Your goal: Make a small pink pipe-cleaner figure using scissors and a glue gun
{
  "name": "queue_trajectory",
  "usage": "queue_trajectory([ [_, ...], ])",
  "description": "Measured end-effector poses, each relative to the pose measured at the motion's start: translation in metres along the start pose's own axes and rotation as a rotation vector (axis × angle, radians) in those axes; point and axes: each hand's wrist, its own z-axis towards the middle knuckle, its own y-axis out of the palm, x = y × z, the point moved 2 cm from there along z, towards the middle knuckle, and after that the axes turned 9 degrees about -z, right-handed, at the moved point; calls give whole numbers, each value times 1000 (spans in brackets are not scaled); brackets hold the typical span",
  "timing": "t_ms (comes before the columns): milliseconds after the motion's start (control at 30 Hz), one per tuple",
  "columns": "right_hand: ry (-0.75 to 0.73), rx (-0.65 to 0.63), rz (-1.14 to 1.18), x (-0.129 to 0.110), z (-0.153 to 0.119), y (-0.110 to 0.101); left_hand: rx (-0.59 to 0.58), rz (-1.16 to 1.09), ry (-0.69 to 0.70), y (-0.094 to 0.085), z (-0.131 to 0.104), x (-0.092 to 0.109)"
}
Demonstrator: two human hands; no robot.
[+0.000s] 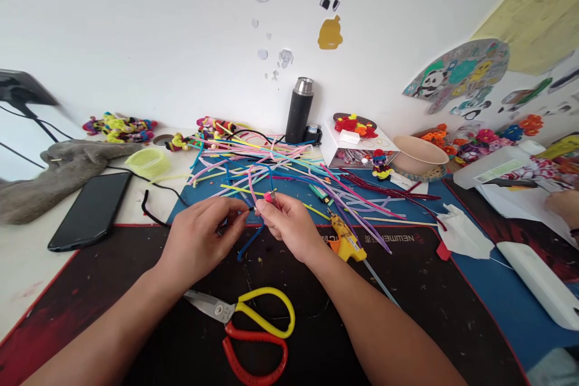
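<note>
My left hand (203,235) is closed in a pinch, and a thin black piece (251,208) shows at its fingertips. Facing it, my right hand (292,224) is closed on a small pink-red piece (270,197), mostly covered by the thumb and fingers. The fingertips of both hands nearly meet. A black pipe cleaner (145,208) sticks out left of my left hand; whether it joins the piece in the pinch is hidden. Below the fingers a bent blue pipe cleaner (246,248) shows. Scissors (228,313) with yellow and red handles lie nearer me on the dark mat.
Loose coloured pipe cleaners (289,163) spread behind my hands. A yellow glue gun (347,241) lies to the right, a phone (93,211) to the left. A black flask (300,111) stands by the wall. Another person's hand (563,208) is at the far right.
</note>
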Motion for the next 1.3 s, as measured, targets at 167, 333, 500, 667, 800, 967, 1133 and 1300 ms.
queue_trajectory([
  [167,-24,19,-53,0,-1,1,-34,25,-15,0,1,1],
  [333,-26,29,-101,2,-2,0,-36,33,62,1,3,2],
  [500,-76,57,-145,-1,-3,0,-42,-56,-48,2,1,1],
  [667,-176,144,-267,-8,-6,-3,-128,-461,-448,6,3,-4],
  [800,-243,201,-385,-12,-11,-4,-187,-808,-659,10,6,-9],
  [967,-303,203,-452,-14,-14,-1,-174,-976,-730,10,6,-13],
  [1133,-371,227,-492,-14,-15,0,-202,-1014,-755,9,5,-12],
  [1300,-398,225,-518,-12,-16,0,-226,-1025,-786,9,6,-12],
])
